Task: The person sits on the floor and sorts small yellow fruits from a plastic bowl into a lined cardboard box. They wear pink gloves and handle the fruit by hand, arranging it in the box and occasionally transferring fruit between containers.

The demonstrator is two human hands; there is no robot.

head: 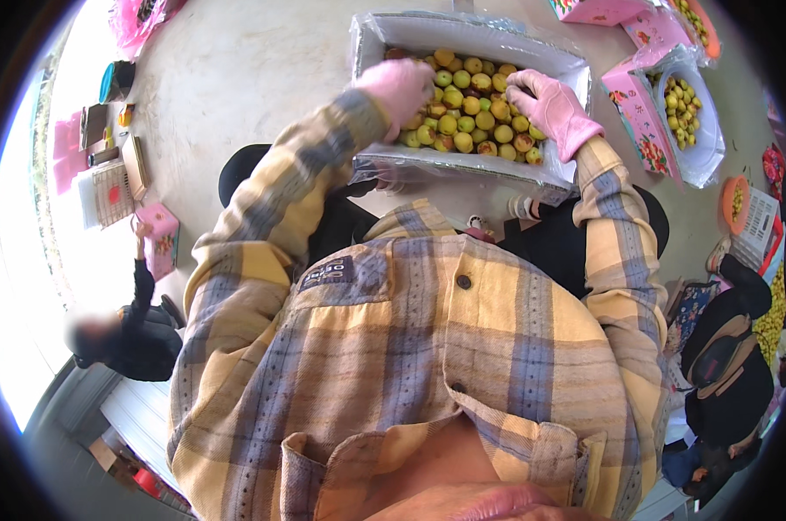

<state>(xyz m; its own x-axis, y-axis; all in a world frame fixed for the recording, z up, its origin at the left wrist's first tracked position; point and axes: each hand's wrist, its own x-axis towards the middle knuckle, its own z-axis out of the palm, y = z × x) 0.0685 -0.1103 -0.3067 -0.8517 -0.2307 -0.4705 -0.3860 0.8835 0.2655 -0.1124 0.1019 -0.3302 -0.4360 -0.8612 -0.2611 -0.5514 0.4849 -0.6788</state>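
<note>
Before me is a white-lined cardboard box (556, 55), its walls draped with clear plastic film. A layer of yellow-green and brown jujubes (466, 124) covers its bottom. My left hand (403, 91), in a pink glove and blurred, is over the left end of the fruit; what its fingers hold cannot be made out. At the right end my right hand (552, 107), also pink-gloved, has its fingers bent down to the jujubes. Its fingertips are partly hidden, so a grip on a fruit cannot be told.
To the right stand a pink flowered carton (644, 124) and a pale basin (705, 130) of jujubes. An orange bowl (735, 205) is farther right. One person (145, 332) at left touches a pink box (158, 238); another person (725, 365) is at right.
</note>
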